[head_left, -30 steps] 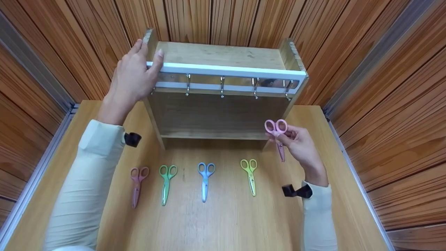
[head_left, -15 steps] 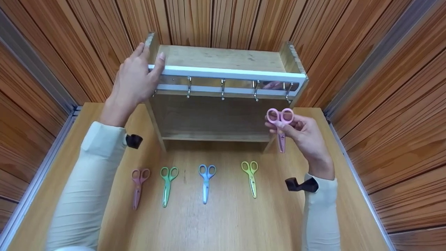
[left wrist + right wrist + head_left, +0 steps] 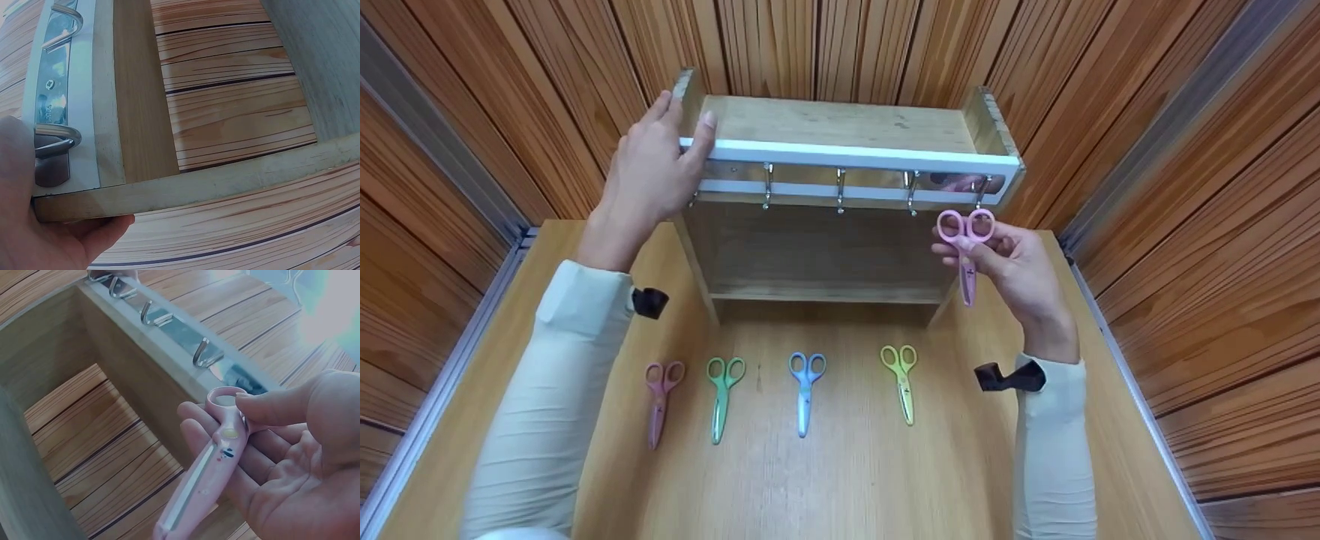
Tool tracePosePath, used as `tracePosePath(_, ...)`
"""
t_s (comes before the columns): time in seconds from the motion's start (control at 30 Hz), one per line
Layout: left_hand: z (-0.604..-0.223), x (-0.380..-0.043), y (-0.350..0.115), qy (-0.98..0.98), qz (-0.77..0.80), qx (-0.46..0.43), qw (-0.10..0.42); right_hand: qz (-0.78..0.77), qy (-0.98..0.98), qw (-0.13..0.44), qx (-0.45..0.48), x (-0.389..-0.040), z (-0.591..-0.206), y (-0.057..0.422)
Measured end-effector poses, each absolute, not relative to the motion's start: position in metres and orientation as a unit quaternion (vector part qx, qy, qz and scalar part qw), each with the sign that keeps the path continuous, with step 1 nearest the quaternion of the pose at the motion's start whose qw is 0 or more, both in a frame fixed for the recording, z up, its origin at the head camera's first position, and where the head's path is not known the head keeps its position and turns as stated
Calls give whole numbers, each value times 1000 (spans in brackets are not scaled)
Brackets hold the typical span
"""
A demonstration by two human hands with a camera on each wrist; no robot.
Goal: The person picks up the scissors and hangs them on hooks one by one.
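Note:
My right hand (image 3: 1020,274) pinches a pair of pink scissors (image 3: 967,259) between thumb and fingers. Their blades point down and the finger loops stand just below the rightmost metal hook (image 3: 983,189); whether a loop touches it, I cannot tell. In the right wrist view the pink scissors (image 3: 205,472) are closed, with the thumb over a loop. My left hand (image 3: 649,176) grips the left end of a wooden shelf (image 3: 840,124), its thumb over the white hook rail (image 3: 855,150). The left wrist view shows fingers (image 3: 109,233) behind the side board (image 3: 197,185).
On the table (image 3: 840,487) lie dull pink scissors (image 3: 657,409), green scissors (image 3: 721,397), blue scissors (image 3: 805,394) and yellow scissors (image 3: 901,382), roughly in a row. Wood-panelled walls (image 3: 1200,300) stand around the table.
My right hand has raised the pink scissors from in front of the shelf's lower right up to just under the rightmost hook. The left hand has kept its hold on the shelf.

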State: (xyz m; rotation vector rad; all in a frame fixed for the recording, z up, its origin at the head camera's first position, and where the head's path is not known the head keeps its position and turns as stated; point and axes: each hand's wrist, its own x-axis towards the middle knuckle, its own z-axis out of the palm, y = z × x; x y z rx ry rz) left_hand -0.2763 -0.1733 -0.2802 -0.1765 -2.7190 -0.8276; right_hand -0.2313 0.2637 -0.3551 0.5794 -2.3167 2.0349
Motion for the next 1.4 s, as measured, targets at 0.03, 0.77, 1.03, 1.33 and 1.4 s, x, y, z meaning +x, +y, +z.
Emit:
tracePosePath(0.03, -280, -276, -173, -944, -287, -62, 147, 650, -738, 1, 180, -233, -356, 264)
tracePosePath(0.77, -281, -279, -174, -946, -289, -59, 131, 656, -738, -2, 156, -243, -369, 268)
tracePosePath(1.03, -281, -280, -173, -944, -291, -63, 138, 581, -806, -16, 108, -234, -389, 277)
tracePosePath(1.33, -283, -278, -173, -944, -294, -56, 139, 535, -839, -59, 79, -220, -418, 286)
tracePosePath(1.4, -283, -277, -174, -944, -296, -52, 139, 530, -842, -73, 72, -218, -423, 287)
